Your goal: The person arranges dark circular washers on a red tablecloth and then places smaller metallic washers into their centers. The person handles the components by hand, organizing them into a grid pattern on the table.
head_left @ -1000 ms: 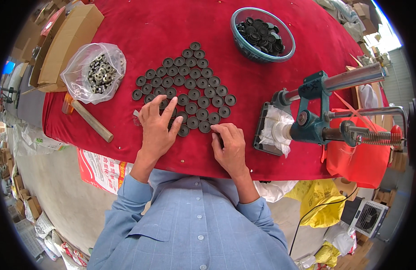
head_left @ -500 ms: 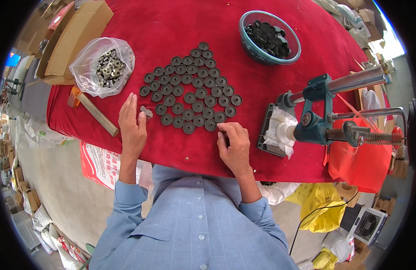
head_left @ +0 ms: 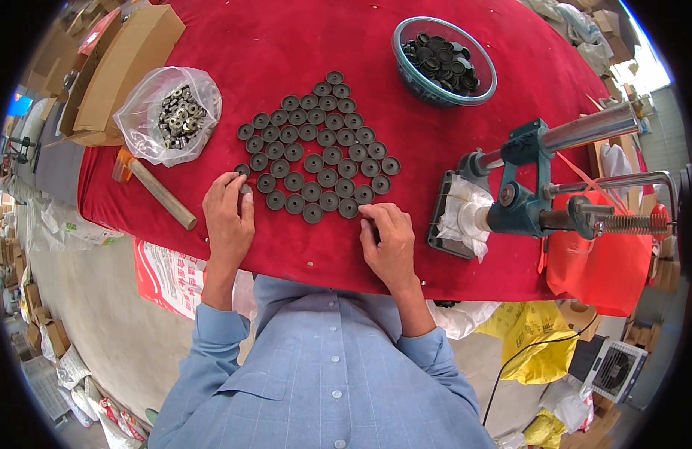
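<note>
On the red cloth lies a cluster of black round discs (head_left: 326,137), each with a raised rim and a small centre hole. My left hand (head_left: 230,221) is at the cluster's left edge, its fingertips closed against one black disc (head_left: 242,170). Close to that thumb, a scrap of clear plastic (head_left: 245,188) is partly covered. My right hand (head_left: 389,243) rests at the near right edge of the cluster with loosely curled fingers. Its index fingertip is beside a disc (head_left: 348,208), and nothing shows in its grasp.
A clear bag of metal parts (head_left: 170,116), a hammer (head_left: 162,193) and a cardboard box (head_left: 129,71) are on the left. At the far right sits a tub of black caps (head_left: 444,67). A green hand press (head_left: 525,179) stands right, by a red bag (head_left: 596,258).
My left hand has moved up and right to the cluster, closing its fingers. The disc at its fingertips has shifted a little toward me. My right hand stays in place.
</note>
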A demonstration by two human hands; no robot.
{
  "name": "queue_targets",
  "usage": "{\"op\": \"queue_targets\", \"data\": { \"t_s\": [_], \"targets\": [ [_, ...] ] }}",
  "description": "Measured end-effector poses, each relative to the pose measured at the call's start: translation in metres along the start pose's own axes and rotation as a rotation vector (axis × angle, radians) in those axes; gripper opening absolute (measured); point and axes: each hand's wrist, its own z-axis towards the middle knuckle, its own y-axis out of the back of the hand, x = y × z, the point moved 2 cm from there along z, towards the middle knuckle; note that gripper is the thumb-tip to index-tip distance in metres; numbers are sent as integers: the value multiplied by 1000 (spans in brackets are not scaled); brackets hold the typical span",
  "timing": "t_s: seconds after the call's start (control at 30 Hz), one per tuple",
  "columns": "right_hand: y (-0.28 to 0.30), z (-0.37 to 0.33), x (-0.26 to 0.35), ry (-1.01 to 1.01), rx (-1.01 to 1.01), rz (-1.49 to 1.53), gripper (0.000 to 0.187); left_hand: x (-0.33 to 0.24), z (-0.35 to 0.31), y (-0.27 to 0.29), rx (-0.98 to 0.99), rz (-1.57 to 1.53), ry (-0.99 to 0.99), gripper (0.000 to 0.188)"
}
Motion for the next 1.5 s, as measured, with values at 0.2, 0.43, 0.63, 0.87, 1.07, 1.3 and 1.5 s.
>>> {"op": "queue_targets", "data": {
  "t_s": [0.2,0.43,0.63,0.87,1.07,1.3,1.5],
  "targets": [
    [0,1,1,9,-4,0,30,-21,-6,-1,19,-78,-51,34],
    [1,2,2,-3,7,-3,29,-32,-2,-8,43,-120,-95,42],
    [1,2,2,3,-2,3,28,-32,-1,-11,57,-113,-129,43],
    [1,2,2,8,-2,0,28,-29,0,-8,65,-138,-114,41],
    [1,2,1,9,-5,2,28,-25,-9,2,-16,-214,-81,44],
    [1,2,3,4,-3,5,28,-23,-22,2,87,-237,-92,54],
    [1,2,2,-1,-1,4,28,-26,-12,-7,83,-291,-36,53]
  ]
}}
